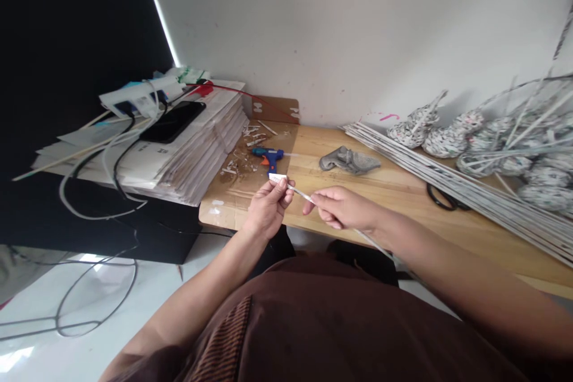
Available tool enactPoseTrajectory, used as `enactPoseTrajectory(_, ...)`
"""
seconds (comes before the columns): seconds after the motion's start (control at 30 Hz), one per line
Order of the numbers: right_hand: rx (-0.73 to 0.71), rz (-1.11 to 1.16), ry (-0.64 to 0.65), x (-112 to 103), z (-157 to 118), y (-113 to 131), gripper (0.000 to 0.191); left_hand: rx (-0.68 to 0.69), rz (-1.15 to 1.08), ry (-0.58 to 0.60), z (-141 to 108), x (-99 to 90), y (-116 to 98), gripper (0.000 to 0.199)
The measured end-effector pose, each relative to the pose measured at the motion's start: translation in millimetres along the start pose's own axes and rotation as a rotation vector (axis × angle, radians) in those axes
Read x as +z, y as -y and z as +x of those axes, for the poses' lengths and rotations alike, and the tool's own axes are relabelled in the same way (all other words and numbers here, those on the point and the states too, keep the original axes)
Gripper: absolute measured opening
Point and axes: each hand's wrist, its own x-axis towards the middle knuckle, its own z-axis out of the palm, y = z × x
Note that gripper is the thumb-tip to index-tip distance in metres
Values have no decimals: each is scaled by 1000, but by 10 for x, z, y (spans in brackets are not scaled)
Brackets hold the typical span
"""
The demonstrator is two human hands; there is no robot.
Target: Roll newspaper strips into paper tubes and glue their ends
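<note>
My left hand (267, 208) pinches the flat, unrolled end of a thin rolled paper tube (301, 193) between thumb and fingers. To its right, my right hand (338, 207) is closed round the same tube, whose tail runs on below my forearm toward my lap. Both hands are held over the table's front edge. Just beyond the left hand, a blue glue gun (274, 155) with an orange trigger lies on a brown cardboard sheet (224, 215). A crumpled grey cloth (351, 161) rests on the wood past my right hand.
Paper scraps (257, 134) litter the cardboard. On the left, a tall paper stack (197, 164) carries a black phone (172, 121), a power strip (134, 97) and cables. A bundle of paper tubes (430, 173), black-handled scissors (442, 198) and woven paper pieces (447, 131) occupy the right side.
</note>
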Motion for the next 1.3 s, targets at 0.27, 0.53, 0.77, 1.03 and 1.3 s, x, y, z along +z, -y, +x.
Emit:
enactPoseTrajectory(0.27, -128, -207, -211, 76, -3, 39, 25, -2, 39, 30, 0, 3, 28, 11)
enactPoseTrajectory(0.53, 80, 225, 105, 65, 6, 36, 39, -42, 43, 55, 23, -21, -10, 8)
enactPoseTrajectory(0.77, 12, 41, -37, 139, -33, -12, 34, -50, 52, 41, 43, -60, -42, 11)
enactPoseTrajectory(1.03, 10, -75, -85, 135, 18, -51, 33, -35, 97, 17, 23, 0, -6, 23)
enactPoseTrajectory(1.3, -213, -686, -370, 241, -7, -88, 22, 53, -106, 18, 44, 222, -51, 23)
